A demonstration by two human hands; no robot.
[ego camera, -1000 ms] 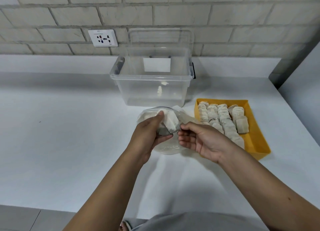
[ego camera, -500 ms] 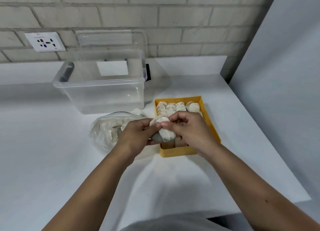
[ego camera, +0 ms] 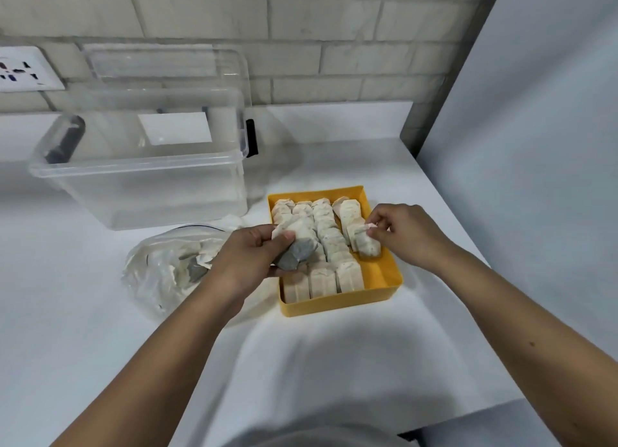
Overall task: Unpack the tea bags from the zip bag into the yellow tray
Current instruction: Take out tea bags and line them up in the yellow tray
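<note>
Resting on the white countertop (ego camera: 100, 346), right of centre: one yellow tray (ego camera: 341, 305), rectangular and open-topped. Contents: tea bags (ego camera: 322, 224) standing on edge in close rows, three columns filled from far wall to near wall, and a fourth, right-hand column filled only at its far end. Bare yellow floor shows in the near right corner.

Left hand (ego camera: 250, 259): fingers and thumb curled round a handful of bags (ego camera: 299, 237), mostly white, with one grey-looking pouch lowest. It is held over the tray's left edge, above the packed rows. Whether the handful touches the bags beneath cannot be told.

Right hand (ego camera: 406, 234): thumb and forefinger pinch the top of a single tea bag (ego camera: 366, 246), the remaining fingers loosely bent. That bag sits low in the right-hand column, just beside the bags already there.

Zip bag (ego camera: 160, 272): clear plastic, crumpled, lying on the countertop just left of the tray and partly behind the left wrist. More tea bags are visible inside.

Behind the zip bag: one clear plastic storage box (ego camera: 140, 185) with dark side latches. Its clear lid (ego camera: 167, 65) stands upright behind the box, before the brick wall (ego camera: 334, 28).

Wall socket (ego camera: 23, 70): white, at the far left. White panel (ego camera: 535, 145): along the right side.
</note>
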